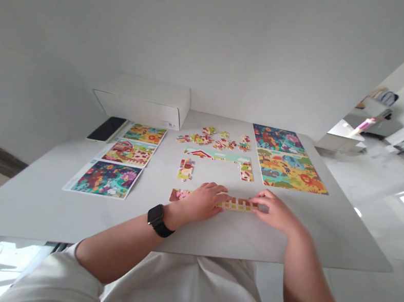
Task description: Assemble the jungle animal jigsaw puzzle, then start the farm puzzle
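My left hand (204, 202), with a black wristwatch (157, 219) on its wrist, rests on a row of joined jigsaw pieces (235, 205) lying along the table's near side. My right hand (273, 209) has its fingertips at the row's right end. A pink-and-brown section of puzzle (179, 195) sits at the row's left end, partly under my left hand. Farther off lie a joined strip showing a red-roofed barn (205, 154), a small stack of joined pieces (185, 170), and a loose heap of pieces (212, 138).
A white stone-like table (36, 205) holds several printed picture cards (129, 153) at the left and two larger animal pictures (288, 170) at the right. A white box (142, 100) and a black phone (106, 128) stand at the far edge. A wall lies behind.
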Tool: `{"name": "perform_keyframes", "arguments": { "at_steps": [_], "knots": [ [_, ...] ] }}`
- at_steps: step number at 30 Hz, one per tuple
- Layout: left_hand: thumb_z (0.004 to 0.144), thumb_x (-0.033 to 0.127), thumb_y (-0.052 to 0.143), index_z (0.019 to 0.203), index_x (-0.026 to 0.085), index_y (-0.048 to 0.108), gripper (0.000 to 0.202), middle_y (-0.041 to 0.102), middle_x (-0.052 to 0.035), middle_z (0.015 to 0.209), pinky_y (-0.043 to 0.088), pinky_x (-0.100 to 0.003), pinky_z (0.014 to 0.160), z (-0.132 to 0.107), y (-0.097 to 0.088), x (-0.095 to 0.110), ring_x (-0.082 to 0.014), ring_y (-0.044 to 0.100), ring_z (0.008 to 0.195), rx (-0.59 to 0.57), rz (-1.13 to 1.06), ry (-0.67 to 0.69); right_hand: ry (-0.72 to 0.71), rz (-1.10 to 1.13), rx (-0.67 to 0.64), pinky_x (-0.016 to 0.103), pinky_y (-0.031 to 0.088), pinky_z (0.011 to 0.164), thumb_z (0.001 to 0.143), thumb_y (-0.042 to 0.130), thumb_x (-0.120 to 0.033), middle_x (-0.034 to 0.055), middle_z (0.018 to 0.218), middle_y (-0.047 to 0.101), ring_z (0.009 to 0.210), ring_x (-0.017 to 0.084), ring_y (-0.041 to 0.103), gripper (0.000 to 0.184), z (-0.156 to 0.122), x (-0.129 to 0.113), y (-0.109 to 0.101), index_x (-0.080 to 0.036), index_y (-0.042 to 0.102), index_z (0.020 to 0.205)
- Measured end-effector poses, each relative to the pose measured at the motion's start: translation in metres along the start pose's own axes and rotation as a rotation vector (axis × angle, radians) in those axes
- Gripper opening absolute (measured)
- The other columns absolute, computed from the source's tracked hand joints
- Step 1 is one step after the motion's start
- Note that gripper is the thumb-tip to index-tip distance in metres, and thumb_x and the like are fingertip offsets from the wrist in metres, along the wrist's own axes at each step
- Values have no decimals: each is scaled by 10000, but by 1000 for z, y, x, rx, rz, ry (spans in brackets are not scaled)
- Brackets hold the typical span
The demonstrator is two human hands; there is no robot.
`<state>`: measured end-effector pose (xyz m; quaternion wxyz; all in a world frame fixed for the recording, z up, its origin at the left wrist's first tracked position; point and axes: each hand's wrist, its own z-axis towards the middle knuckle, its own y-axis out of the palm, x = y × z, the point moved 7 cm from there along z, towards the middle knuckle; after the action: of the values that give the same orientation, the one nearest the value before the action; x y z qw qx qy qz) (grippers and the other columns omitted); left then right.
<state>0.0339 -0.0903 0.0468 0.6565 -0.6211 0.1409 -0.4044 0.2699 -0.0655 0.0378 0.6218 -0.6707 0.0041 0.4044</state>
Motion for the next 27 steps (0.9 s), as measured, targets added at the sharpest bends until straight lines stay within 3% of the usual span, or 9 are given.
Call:
{"name": "perform_keyframes", "arguments": {
  "at_steps": [6,9,13,17,20,24,27],
  "knots": [
    [1009,308,648,1276,251,739,287,753,-83,1296,506,-414,1102,12,-64,-24,-253,683,1211,93,-56,43,-8,-169,42,422,579,971,957,638,-320,103,1190,711,1044,269,727,315,13,-3,-44,-300,790,1233],
    [1019,326,612,1136,248,781,219,792,-66,1187,536,-353,991,26,-99,-49,-235,721,1104,152,-60,-50,8,-224,5,394,579,878,978,601,-360,98,1120,736,949,253,730,309,34,-6,-56,-274,788,1209],
    [1009,326,571,948,224,783,243,791,-42,893,480,-289,735,44,-141,-84,-189,693,792,215,-83,-235,-11,-230,-43,379,561,867,980,596,-347,96,1089,771,949,256,732,305,74,-19,-56,-257,788,1198],
    [989,314,563,954,207,769,235,754,-35,782,405,-287,681,49,-176,-123,-176,623,696,351,-73,-408,-41,-237,-99,357,550,871,986,610,-354,93,1141,785,960,247,735,299,115,-35,-45,-266,789,1208],
    [1003,374,539,887,202,748,294,738,-47,752,365,-301,654,45,-185,-155,-187,601,678,409,-37,-534,-18,-246,-165,333,546,859,972,642,-356,93,1197,784,963,240,743,324,143,-40,-35,-265,779,1251],
    [1035,519,467,712,210,688,498,733,-87,734,337,-327,643,37,-181,-190,-218,603,689,365,20,-675,27,-295,-248,310,531,772,940,694,-366,82,1086,809,910,247,748,290,189,-35,-22,-276,804,1193],
    [1024,510,480,717,216,686,472,755,-100,794,334,-328,652,30,-180,-208,-227,621,735,348,41,-735,23,-340,-233,311,527,804,944,676,-298,82,1088,818,911,245,750,287,234,-30,-15,-269,807,1197]
  ]
}}
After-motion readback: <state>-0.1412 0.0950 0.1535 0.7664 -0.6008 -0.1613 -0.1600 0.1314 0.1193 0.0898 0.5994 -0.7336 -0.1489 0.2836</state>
